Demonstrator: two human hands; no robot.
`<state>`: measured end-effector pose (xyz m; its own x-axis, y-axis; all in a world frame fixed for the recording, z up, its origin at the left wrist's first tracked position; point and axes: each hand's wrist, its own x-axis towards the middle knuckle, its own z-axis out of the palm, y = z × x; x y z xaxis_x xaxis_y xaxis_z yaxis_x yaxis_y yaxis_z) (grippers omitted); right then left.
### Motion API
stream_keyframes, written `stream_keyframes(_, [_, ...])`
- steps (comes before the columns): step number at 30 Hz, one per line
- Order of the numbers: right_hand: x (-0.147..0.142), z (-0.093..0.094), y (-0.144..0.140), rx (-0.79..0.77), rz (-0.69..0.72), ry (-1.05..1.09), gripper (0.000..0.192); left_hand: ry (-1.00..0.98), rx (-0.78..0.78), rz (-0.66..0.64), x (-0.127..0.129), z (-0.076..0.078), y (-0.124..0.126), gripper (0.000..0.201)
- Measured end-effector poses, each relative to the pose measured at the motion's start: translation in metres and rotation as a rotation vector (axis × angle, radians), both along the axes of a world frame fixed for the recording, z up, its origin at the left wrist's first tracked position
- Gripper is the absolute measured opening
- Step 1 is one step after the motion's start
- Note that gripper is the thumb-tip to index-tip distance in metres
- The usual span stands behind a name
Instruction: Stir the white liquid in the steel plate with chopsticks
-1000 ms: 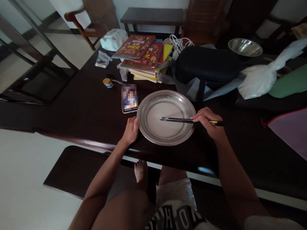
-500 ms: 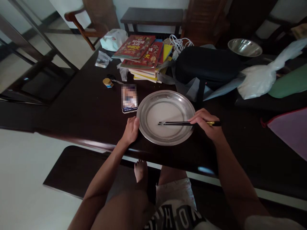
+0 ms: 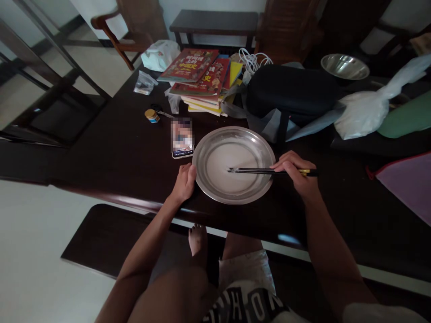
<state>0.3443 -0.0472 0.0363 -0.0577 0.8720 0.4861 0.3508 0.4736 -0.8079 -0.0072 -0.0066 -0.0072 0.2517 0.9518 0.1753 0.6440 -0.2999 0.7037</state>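
Steel plate (image 3: 215, 188), one; two chopsticks (image 3: 252, 170) pinched in right hand (image 3: 296, 172) fingers; left hand (image 3: 183, 181) cupping rim.

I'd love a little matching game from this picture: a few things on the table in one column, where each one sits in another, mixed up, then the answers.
Things:
1. chopsticks
2. phone
3. small jar
4. books

Places:
A. stacked at the far side of the table
B. held in the right hand, tips over the metal plate
C. just left of the plate's rim
D. left of the phone, further back

Pairs: 1-B, 2-C, 3-D, 4-A
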Motion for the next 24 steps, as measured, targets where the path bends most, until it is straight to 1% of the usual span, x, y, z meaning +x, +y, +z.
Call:
stream_keyframes(2, [-0.0007, 0.0000, -0.0001, -0.017, 0.022, -0.015, 0.030, -0.006, 0.007, -0.001, 0.0000, -0.0006, 0.0001, 0.067])
stream_keyframes(5, [-0.0014, 0.0006, -0.0003, 0.001, 0.031, -0.058, 0.026, -0.004, 0.013, -0.003, 0.0001, -0.0008, 0.0002, 0.068])
stream_keyframes(9, [-0.0008, 0.0013, -0.0007, 0.008, 0.019, 0.001, 0.029, 0.009, 0.000, 0.002, 0.0000, -0.0006, 0.0003, 0.068])
stream_keyframes(12, [-0.0012, 0.0016, -0.0004, -0.010, 0.048, -0.031, 0.026, 0.016, -0.002, 0.004, -0.0003, -0.0008, 0.0003, 0.067])
stream_keyframes(14, [-0.0008, 0.0014, 0.0001, 0.003, 0.040, -0.061, 0.025, 0.020, -0.002, 0.004, -0.0005, -0.0011, 0.0002, 0.066])
stream_keyframes(17, [0.0003, 0.0012, 0.0005, 0.009, 0.007, -0.023, 0.029, 0.024, 0.002, 0.001, -0.0004, -0.0013, 0.0000, 0.065])
stream_keyframes(19, [0.0002, 0.0014, 0.0004, -0.014, 0.017, -0.004, 0.030, 0.025, 0.010, 0.002, -0.0001, -0.0008, -0.0002, 0.065])
stream_keyframes(22, [-0.0007, 0.0022, 0.0000, -0.025, 0.044, -0.056, 0.027, 0.021, 0.012, 0.002, 0.0005, 0.0005, -0.0003, 0.065])
stream_keyframes(24, [-0.0007, 0.0026, -0.0002, -0.010, 0.025, -0.065, 0.026, 0.019, 0.008, -0.001, 0.0009, 0.0014, -0.0004, 0.066])
